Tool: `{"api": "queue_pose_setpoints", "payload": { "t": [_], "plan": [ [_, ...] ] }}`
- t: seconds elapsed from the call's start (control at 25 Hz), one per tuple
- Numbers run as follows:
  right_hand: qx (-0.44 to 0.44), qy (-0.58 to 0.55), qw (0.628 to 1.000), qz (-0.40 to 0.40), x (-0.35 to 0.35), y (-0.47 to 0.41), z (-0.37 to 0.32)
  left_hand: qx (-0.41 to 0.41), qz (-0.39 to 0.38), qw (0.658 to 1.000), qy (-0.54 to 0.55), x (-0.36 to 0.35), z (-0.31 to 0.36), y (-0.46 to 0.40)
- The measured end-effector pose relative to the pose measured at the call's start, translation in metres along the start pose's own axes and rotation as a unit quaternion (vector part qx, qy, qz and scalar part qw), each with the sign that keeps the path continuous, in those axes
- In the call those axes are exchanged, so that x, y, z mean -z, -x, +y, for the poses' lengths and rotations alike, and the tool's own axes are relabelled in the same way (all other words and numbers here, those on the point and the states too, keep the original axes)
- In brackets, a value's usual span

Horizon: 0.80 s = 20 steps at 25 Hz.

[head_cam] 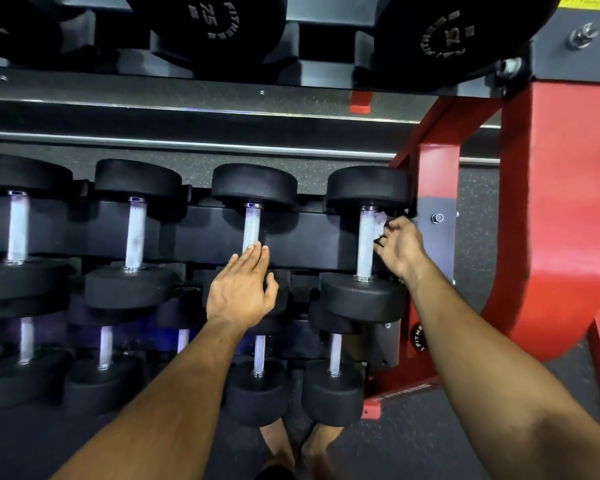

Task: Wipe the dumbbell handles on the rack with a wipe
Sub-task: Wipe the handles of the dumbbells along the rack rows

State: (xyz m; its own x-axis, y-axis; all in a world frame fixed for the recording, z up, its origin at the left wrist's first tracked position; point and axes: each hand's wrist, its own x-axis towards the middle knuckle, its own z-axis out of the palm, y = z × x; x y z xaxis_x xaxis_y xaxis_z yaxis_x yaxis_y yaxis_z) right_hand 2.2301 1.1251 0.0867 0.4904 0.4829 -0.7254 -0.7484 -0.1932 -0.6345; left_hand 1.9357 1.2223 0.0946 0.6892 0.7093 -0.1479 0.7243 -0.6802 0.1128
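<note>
Here the right hand (pixel 399 249) pinches a small crumpled white wipe (pixel 380 226) beside the knurled steel handle (pixel 366 242) at the rack's red right end (pixel 555 209); the left hand (pixel 241 289) hovers flat, fingers straight. So loose a pinch might drop the wipe.

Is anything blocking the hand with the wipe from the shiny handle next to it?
Nothing visible is in the way. The right hand pinches the wipe right beside the rightmost middle-shelf dumbbell handle, with no object between them. The left hand is over by the neighbouring handle.

right hand (pixel 400 247) pinches wipe (pixel 380 226) beside rightmost handle (pixel 366 242) | left hand (pixel 241 289) flat, fingers straight
</note>
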Motion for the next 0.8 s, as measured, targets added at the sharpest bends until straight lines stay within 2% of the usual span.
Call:
{"api": "queue_pose_setpoints", "payload": {
  "t": [0.08, 0.16, 0.24, 0.36, 0.48, 0.6, 0.68, 0.8],
  "plan": [
    [-0.036, 0.093, 0.994, -0.041, 0.009, -0.001, 0.007, 0.0, 0.001, 1.0, -0.001, 0.001, 0.0, 0.0],
    [-0.083, 0.197, 0.972, -0.097, 0.014, 0.002, 0.013, 0.002, -0.001, 1.0, -0.004, 0.001, 0.0, 0.0],
    [-0.105, 0.251, 0.955, -0.121, 0.015, 0.005, 0.014, 0.003, -0.005, 1.0, -0.005, 0.001, 0.001, 0.0],
    [-0.121, 0.199, 0.963, -0.136, 0.011, 0.005, 0.007, 0.002, -0.005, 1.0, -0.005, 0.001, 0.001, 0.0],
    [-0.063, 0.094, 0.989, -0.099, -0.003, -0.001, -0.005, 0.001, -0.001, 1.0, -0.007, 0.001, 0.001, 0.0],
    [-0.024, 0.043, 0.995, -0.086, -0.012, -0.003, -0.007, 0.001, 0.001, 1.0, -0.011, 0.0, 0.001, 0.001],
    [-0.034, 0.045, 0.993, -0.103, -0.01, 0.0, -0.001, -0.001, 0.002, 1.0, -0.017, 0.001, 0.002, 0.001],
    [-0.06, 0.163, 0.982, -0.081, -0.001, 0.011, 0.012, -0.001, -0.008, 1.0, -0.016, 0.001, 0.001, 0.002]
  ]
}}
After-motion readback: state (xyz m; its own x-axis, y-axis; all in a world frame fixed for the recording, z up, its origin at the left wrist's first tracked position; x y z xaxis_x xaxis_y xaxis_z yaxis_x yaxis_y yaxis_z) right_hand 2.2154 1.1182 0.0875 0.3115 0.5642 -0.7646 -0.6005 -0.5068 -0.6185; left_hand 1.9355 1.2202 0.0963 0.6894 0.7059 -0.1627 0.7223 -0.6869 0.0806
